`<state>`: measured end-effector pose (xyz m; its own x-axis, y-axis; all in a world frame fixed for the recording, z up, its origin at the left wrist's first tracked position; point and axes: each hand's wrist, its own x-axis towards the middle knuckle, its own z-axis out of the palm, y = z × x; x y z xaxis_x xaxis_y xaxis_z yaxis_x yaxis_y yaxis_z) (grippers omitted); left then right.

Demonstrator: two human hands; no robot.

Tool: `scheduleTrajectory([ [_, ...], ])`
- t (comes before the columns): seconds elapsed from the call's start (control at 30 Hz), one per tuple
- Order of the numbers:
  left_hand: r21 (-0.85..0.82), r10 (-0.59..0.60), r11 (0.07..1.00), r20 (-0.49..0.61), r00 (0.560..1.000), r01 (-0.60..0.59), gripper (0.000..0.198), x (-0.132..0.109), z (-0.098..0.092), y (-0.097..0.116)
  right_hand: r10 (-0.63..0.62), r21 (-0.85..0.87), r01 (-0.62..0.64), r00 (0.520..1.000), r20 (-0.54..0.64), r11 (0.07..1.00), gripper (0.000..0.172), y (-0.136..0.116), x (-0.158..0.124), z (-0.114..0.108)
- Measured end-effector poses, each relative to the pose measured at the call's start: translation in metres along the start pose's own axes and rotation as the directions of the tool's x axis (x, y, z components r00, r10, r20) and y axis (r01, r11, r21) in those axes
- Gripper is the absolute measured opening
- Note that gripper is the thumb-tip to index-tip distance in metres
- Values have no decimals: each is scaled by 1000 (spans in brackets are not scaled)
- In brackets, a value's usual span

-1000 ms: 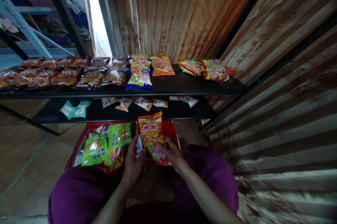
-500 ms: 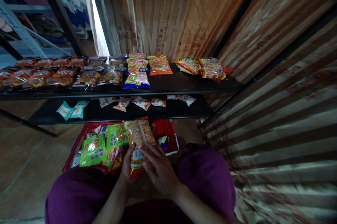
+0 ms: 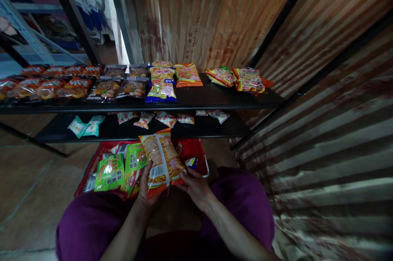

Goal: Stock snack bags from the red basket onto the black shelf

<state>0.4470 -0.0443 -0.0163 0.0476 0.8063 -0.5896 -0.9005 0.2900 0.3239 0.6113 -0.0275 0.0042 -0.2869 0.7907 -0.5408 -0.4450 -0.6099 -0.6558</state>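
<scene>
An orange snack bag (image 3: 161, 156) is held over the red basket (image 3: 201, 150), its back with a barcode and a pale seam turned toward me. My left hand (image 3: 145, 185) grips the lower left edge, thumb on the front and the other fingers hidden behind. At the lower right edge, my right hand (image 3: 195, 187) is closed on the bag, its fingertips partly out of sight. Under and left of the bag, green snack packets (image 3: 109, 172) lie in the basket, along with a blue-and-yellow packet (image 3: 192, 163) on the right.
The upper black shelf (image 3: 199, 99) carries brown-topped bread packs (image 3: 75, 87), a yellow-and-blue snack bag (image 3: 161, 85), an orange packet (image 3: 188, 75) and red-yellow packets (image 3: 249, 80). Small wrapped snacks (image 3: 166, 119) and teal packets (image 3: 86, 126) lie on the lower shelf (image 3: 215, 130). A striped curtain (image 3: 307, 150) hangs on the right.
My right hand has slid from the bag's front to its lower right edge, uncovering the back print. The bag has turned and tilted slightly; my left hand still holds it.
</scene>
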Motion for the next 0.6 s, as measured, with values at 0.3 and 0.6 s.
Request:
scheduleTrajectory([
  [0.3, 256, 15, 964, 196, 981, -66, 69, -15, -8, 17, -146, -52, 143, 987, -66, 988, 45, -2, 6, -6],
  [0.6, 283, 112, 945, 198, 974, -167, 86, -22, 1, 6, -180, -90, 184, 983, 46, 979, 46, -11, 6, -7],
])
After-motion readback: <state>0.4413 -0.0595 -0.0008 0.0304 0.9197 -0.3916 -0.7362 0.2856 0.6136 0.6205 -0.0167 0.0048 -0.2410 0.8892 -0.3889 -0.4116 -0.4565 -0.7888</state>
